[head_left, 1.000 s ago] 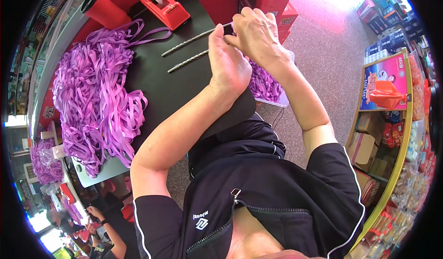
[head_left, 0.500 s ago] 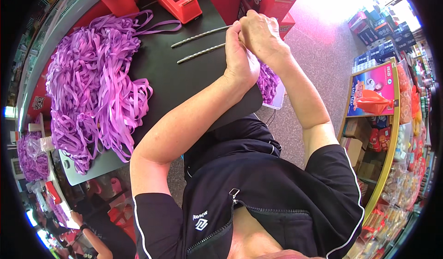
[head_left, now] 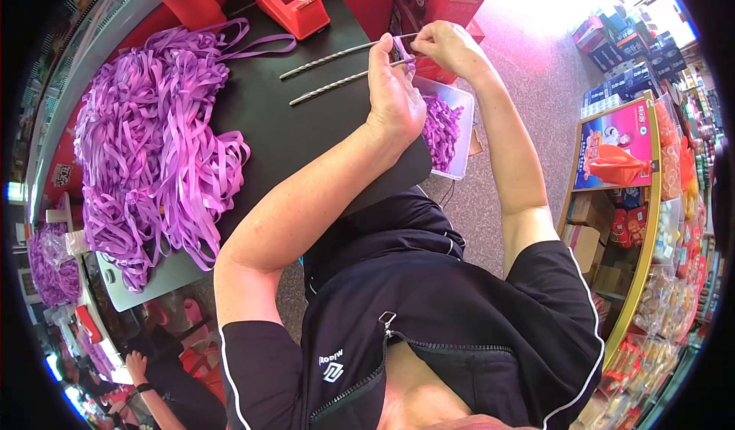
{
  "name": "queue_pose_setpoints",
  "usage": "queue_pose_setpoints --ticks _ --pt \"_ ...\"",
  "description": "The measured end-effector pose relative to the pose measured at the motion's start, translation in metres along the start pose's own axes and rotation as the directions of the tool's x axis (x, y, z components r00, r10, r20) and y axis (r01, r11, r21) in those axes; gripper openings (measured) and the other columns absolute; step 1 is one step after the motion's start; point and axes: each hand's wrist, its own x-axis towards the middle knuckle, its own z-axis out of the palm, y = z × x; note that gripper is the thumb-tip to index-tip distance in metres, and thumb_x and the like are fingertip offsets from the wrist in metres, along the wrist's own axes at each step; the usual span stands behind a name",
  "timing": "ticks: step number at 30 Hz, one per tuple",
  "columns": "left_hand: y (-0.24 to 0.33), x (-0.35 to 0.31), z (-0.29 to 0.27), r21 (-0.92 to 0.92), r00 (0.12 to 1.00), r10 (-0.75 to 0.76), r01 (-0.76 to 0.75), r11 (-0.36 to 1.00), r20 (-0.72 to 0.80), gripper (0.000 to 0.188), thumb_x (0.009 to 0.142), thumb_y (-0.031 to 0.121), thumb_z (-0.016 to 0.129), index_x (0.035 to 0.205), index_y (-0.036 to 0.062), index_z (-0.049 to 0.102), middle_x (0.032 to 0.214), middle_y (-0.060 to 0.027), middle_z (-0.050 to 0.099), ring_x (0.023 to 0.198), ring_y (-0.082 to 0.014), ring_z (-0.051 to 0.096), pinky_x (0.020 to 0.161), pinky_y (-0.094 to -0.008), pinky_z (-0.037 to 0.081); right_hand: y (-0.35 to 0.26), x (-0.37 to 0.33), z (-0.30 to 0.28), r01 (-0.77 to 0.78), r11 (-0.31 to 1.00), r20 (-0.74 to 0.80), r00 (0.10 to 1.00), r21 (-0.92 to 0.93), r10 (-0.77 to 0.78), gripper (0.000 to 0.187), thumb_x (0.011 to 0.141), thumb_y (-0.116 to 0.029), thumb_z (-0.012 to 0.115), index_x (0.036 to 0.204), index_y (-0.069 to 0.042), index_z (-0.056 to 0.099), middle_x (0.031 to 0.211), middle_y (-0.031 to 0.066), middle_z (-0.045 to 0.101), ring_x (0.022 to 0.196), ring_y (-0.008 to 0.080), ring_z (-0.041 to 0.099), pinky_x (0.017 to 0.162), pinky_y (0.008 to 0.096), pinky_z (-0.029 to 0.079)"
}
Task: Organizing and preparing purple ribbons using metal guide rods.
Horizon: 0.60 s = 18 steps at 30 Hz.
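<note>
Two twisted metal rods point(head_left: 325, 89) lie side by side over the dark tabletop and run to the right between my hands. A short stretch of purple ribbon point(head_left: 404, 49) shows around the rods. My left hand point(head_left: 396, 93) is closed beside it, thumb up against the far rod; its fingertips are partly hidden. At the right end of the rods, my right hand point(head_left: 453, 50) pinches, with the ribbon at its fingertips. A big heap of purple ribbon loops point(head_left: 157, 139) covers the left part of the table.
A red tape dispenser point(head_left: 291, 7) and a red cylinder point(head_left: 187, 0) stand at the far edge. Below the table's right side, a white bin point(head_left: 463, 135) holds purple braided pieces point(head_left: 442, 127). Shelves with goods point(head_left: 612, 223) line the right. Another person's hand point(head_left: 136, 365) shows at lower left.
My right hand has drawn back to the right, away from my left hand. The ribbon on the rods and the white bin have come into sight between them.
</note>
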Motion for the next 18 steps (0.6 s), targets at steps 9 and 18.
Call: queue_pose_setpoints --ticks 9,18 --pt "0.006 -0.009 0.005 -0.023 0.999 -0.021 0.022 0.999 0.029 0.059 0.079 0.058 0.055 0.125 0.0260 0.037 0.116 -0.0059 0.045 0.112 -0.0187 0.035 0.108 -0.0464 0.004 0.034 0.010 0.013 -0.124 0.901 0.136 0.988 0.415 0.073 0.039 0.090 -0.037 0.060 0.100 -0.001 0.071 0.097 0.0102 0.070 0.091 0.0153 0.062 0.089 0.0299 0.044" --pt "-0.001 -0.005 0.006 -0.042 0.999 0.040 -0.041 0.998 -0.011 0.057 0.080 0.055 0.056 0.122 0.0203 0.038 0.115 -0.0064 0.046 0.107 -0.0216 0.038 0.105 -0.0435 0.015 0.052 0.023 0.037 -0.386 0.489 0.426 0.904 0.782 0.033 0.021 0.079 -0.025 0.075 0.086 -0.005 0.073 0.073 0.0028 0.066 0.071 0.0077 0.054 0.063 0.0259 0.041"
